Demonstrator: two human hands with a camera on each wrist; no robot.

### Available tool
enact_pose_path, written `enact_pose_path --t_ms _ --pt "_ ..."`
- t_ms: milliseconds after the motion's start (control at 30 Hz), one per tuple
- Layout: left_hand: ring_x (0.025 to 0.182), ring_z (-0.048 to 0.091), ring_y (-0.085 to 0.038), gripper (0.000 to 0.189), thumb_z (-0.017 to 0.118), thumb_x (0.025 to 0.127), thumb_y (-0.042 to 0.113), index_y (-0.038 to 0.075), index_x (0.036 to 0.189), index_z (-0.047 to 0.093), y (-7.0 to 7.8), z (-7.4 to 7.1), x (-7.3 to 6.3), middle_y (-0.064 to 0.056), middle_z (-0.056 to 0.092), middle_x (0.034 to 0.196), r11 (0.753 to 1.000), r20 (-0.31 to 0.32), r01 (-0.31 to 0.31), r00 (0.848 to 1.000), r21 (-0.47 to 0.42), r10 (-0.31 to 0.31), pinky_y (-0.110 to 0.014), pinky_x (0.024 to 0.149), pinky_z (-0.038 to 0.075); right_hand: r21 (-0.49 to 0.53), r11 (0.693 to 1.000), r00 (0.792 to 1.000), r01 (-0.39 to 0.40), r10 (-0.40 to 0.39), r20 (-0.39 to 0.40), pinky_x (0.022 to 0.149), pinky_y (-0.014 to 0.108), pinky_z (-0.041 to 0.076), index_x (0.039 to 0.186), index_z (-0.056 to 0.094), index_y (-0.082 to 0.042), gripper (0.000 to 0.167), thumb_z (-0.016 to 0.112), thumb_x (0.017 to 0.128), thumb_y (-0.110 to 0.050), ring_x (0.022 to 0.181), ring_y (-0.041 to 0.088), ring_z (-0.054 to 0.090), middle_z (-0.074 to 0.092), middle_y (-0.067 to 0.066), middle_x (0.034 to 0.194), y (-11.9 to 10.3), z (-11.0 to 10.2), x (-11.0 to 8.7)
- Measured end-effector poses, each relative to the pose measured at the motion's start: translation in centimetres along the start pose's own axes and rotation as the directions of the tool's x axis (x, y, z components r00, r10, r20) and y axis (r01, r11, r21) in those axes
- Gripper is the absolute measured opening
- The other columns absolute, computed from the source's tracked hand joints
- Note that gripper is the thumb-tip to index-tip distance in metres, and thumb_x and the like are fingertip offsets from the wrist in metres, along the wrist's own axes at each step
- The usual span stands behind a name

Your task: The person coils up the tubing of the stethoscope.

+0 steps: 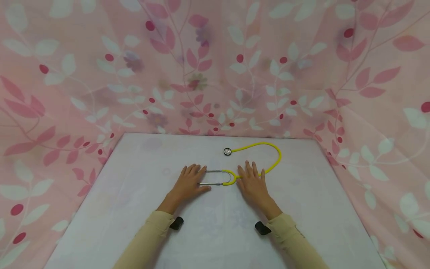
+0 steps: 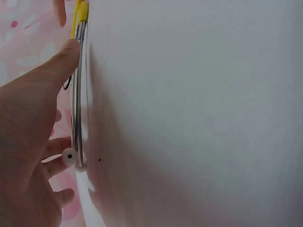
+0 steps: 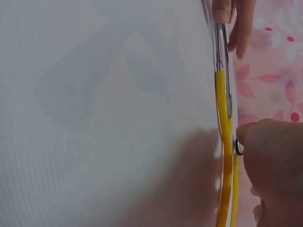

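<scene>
In the head view, a yellow stethoscope (image 1: 279, 157) lies on the pale worktop (image 1: 215, 231), and its yellow fork (image 1: 235, 177) sits between the person's two hands. Left of the fork, two metal ear tubes (image 1: 211, 184) run in under the left hand (image 1: 189, 183), which lies palm down with its fingers extended over their far ends and its thumb held out to the side, gripping nothing. Just right of the fork is the right hand (image 1: 252, 183), its fingers straight and spread over the yellow tubing (image 1: 263, 143), closed on nothing. Beyond that hand the tubing curves round and back to the chest piece (image 1: 227, 151), which rests on the far side of the fork. Both arms wear beige sleeves (image 1: 145, 239), nearer the person than the fork, and a pink leaf-patterned curtain (image 1: 215, 74) hangs beyond it. In the left wrist view, the left thumb lies alongside the ear tubes leading from the fork, and a whitish ear tip (image 2: 69, 156) shows near the fingers. In the right wrist view, the right hand appears beside the fork; whether it touches the tubing cannot be told.
</scene>
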State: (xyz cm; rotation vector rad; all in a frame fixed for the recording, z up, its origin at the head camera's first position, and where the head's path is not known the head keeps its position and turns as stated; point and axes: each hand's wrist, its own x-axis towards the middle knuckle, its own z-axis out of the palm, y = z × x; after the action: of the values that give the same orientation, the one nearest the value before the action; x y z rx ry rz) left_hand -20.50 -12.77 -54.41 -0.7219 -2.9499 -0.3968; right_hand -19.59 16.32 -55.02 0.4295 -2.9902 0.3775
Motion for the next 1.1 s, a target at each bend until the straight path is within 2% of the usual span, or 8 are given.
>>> enact_pose_path --t_ms 100,167,333,400,500,833,967,1100 --pt "0.129 0.045 -0.037 0.079 0.069 0.084 0.056 0.011 0.145 0.048 0.3 0.2 0.4 -0.017 0.051 0.135 0.999 -0.02 -0.043 0.999 -0.005 0.043 -0.061 0.111 0.031 -0.015 1.0 1.0 0.017 -0.017 0.003 0.112 0.073 0.014 0.147 0.046 -0.019 0.047 0.047 0.103 -0.035 0.151 0.039 0.017 0.027 0.016 0.161 -0.3 0.3 0.0" --pt "0.124 0.048 -0.037 0.076 0.07 0.085 0.054 0.01 0.143 0.05 0.3 0.3 0.5 -0.017 0.053 0.129 0.998 -0.03 -0.061 0.998 -0.006 0.061 -0.058 0.108 0.036 -0.032 0.999 0.999 0.034 -0.035 -0.02 0.112 0.072 0.019 0.142 0.051 -0.017 0.042 0.049 0.103 -0.032 0.148 0.04 0.025 0.036 0.017 0.156 -0.5 0.4 0.0" --pt "0.116 0.05 -0.034 0.07 0.07 0.086 0.051 0.009 0.14 0.053 0.3 0.5 0.9 -0.015 0.053 0.121 0.997 -0.044 -0.077 0.996 0.006 0.077 -0.056 0.099 0.042 -0.068 0.995 0.987 0.073 -0.082 -0.139 0.107 0.065 0.034 0.115 0.066 -0.011 0.022 0.063 0.096 -0.023 0.126 0.035 0.052 0.06 0.014 0.129 -0.7 0.5 0.3" --pt "0.114 0.05 -0.033 0.068 0.069 0.087 0.051 0.01 0.139 0.054 0.3 0.5 1.0 -0.014 0.053 0.12 0.997 -0.042 -0.08 0.996 0.015 0.08 -0.056 0.098 0.043 -0.076 0.994 0.98 0.08 -0.092 -0.174 0.106 0.061 0.037 0.105 0.068 -0.011 0.016 0.068 0.093 -0.021 0.119 0.033 0.056 0.063 0.011 0.12 -0.8 0.3 0.5" --pt "0.113 0.05 -0.033 0.07 0.069 0.087 0.053 0.011 0.139 0.054 0.3 0.5 1.0 -0.014 0.053 0.12 0.997 -0.021 -0.076 0.997 0.012 0.076 -0.055 0.099 0.042 -0.089 0.991 0.974 0.095 -0.111 -0.196 0.104 0.058 0.04 0.098 0.069 -0.011 0.012 0.071 0.09 -0.02 0.114 0.03 0.059 0.066 0.009 0.114 -0.7 0.1 0.7" --pt "0.104 0.05 -0.027 0.071 0.069 0.086 0.052 0.011 0.141 0.052 0.0 0.6 0.7 -0.011 0.054 0.112 0.997 -0.038 -0.07 0.997 0.013 0.071 -0.051 0.098 0.043 0.012 0.989 0.97 0.146 -0.141 -0.2 0.1 0.055 0.041 0.1 0.068 -0.011 0.014 0.07 0.092 -0.021 0.114 0.029 0.058 0.065 0.007 0.113 -0.5 -0.6 0.6" --pt "0.096 0.05 -0.024 0.074 0.07 0.088 0.048 0.007 0.145 0.047 -0.2 0.5 0.7 -0.009 0.054 0.104 0.994 -0.099 -0.108 0.989 0.023 0.11 -0.043 0.091 0.045 0.059 0.986 0.965 0.158 -0.142 -0.219 0.097 0.055 0.042 0.101 0.068 -0.01 0.012 0.07 0.092 -0.019 0.111 0.03 0.059 0.066 0.007 0.11 -0.5 -1.0 0.7" --pt "0.085 0.049 -0.021 0.073 0.073 0.086 0.042 0.005 0.144 0.048 -0.4 0.2 0.9 -0.008 0.053 0.095 0.984 -0.2 -0.17 0.964 0.05 0.176 -0.035 0.08 0.046 0.071 0.981 0.953 0.178 -0.154 -0.26 0.094 0.054 0.043 0.1 0.067 -0.01 0.013 0.071 0.091 -0.017 0.106 0.031 0.061 0.066 0.007 0.105 -0.4 -1.1 0.7"
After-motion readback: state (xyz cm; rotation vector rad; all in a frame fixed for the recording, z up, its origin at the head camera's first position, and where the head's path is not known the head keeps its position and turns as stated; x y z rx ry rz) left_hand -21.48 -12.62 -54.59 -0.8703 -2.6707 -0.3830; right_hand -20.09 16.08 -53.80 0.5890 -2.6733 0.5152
